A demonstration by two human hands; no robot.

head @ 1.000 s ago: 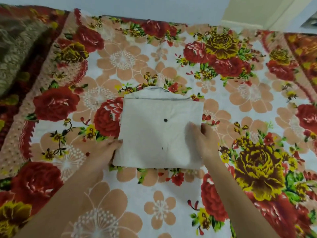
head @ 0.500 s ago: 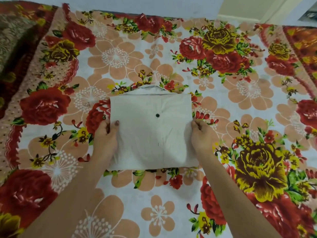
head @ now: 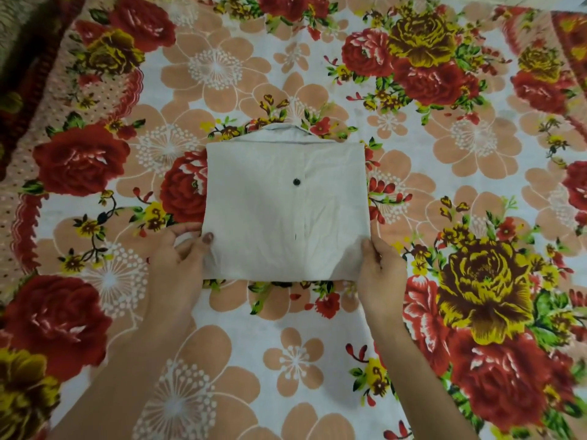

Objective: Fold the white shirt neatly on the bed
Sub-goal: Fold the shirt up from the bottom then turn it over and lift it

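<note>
The white shirt [head: 273, 211] lies folded into a compact square on the flowered bed [head: 295, 354], its collar at the far edge and a dark button showing near the middle. My left hand [head: 181, 258] pinches the shirt's near left corner, thumb on top and fingers curled under the edge. My right hand [head: 379, 268] grips the near right corner from the side, fingers tucked beneath the fabric.
The bed sheet with red, yellow and peach flowers spreads in every direction around the shirt. A dark patterned blanket [head: 19, 58] lies along the far left edge.
Both hands slid down the shirt's sides to its near corners. My left hand went from resting beside the shirt to pinching its edge.
</note>
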